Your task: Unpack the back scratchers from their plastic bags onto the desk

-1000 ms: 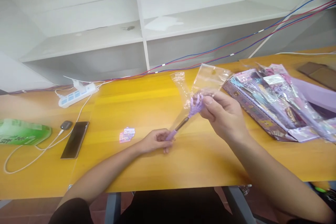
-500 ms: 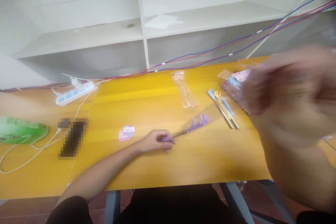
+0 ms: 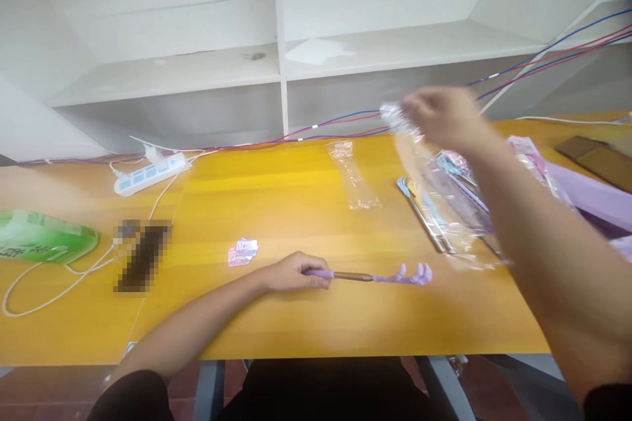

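My left hand is closed around the purple handle of a back scratcher, held low over the table with its claw end pointing right. My right hand pinches the top of a clear plastic bag, which hangs down over the things on the right. Under and beside this bag lie a blue back scratcher and a yellow one, partly covered by the film. Another clear bag lies flat near the table's back edge. Small printed cards rest beyond my left forearm.
A white power strip with a cable stands at the back left. Further left are a green package and a blurred-out dark object. Blue and red cables run along the shelf. Purple and brown items lie at the far right.
My right hand has moved away from the camera, now holding up a clear bag over the back scratchers. The purple back scratcher has turned from slanting upward to nearly level.
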`<state>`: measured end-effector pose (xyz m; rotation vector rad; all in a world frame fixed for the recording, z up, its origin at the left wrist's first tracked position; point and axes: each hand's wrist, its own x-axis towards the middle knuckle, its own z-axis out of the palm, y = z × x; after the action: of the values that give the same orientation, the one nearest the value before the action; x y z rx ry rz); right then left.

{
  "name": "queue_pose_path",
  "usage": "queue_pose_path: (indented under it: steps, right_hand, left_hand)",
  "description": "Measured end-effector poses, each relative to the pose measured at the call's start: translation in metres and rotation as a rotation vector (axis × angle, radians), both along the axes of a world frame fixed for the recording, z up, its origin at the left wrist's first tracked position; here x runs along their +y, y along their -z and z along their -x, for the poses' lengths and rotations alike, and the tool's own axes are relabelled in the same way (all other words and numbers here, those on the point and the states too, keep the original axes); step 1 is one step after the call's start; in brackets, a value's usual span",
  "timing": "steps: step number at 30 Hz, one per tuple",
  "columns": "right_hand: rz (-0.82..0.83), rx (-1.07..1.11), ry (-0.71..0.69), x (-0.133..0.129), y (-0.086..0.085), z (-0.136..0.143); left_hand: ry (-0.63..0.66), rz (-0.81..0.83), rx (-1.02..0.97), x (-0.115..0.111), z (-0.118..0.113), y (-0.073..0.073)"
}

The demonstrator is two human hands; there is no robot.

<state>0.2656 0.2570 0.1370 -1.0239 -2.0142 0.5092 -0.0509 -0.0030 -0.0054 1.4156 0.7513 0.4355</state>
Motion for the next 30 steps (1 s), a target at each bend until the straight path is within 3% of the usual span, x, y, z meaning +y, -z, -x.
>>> queue_pose_path:
  steps: [5,8,11,14,17,21,24,27,30]
  right_hand:
    - [0.168,-0.307,0.168,0.055,0.060,0.058]
    - [0.246,-0.406,0.204,0.074,0.087,0.075]
    - [0.252,-0.449,0.269,0.081,0.097,0.077]
    - [0.107,-0.332,0.384,0.065,0.095,0.073]
    - [0.074,0.018,0.312,0.014,0.090,0.070]
    - [0.643,0.562,-0.133,-0.099,0.090,0.074]
    - [0.964,0.715,-0.329,-0.181,0.091,0.085]
    - [1.129,0.868,-0.300,-0.237,0.090,0.107]
    - [1.161,1.130,-0.081,-0.264,0.084,0.131]
  left_hand:
    - [-0.048,0.019,-0.015,0.000,0.002,0.003]
    - [-0.057,0.021,-0.036,0.001,0.003,0.002]
    - [-0.080,0.038,-0.089,0.002,0.003,-0.001]
    - [-0.136,0.101,-0.159,0.001,0.001,0.002]
    - [-0.222,0.168,-0.259,-0.001,-0.003,0.008]
    - [-0.393,0.108,-0.247,-0.004,-0.008,0.011]
    - [-0.505,-0.156,0.076,-0.005,-0.008,0.005]
    - [-0.501,-0.500,0.478,-0.006,-0.007,0.000]
    - [-0.409,-0.811,0.780,-0.010,-0.013,-0.001]
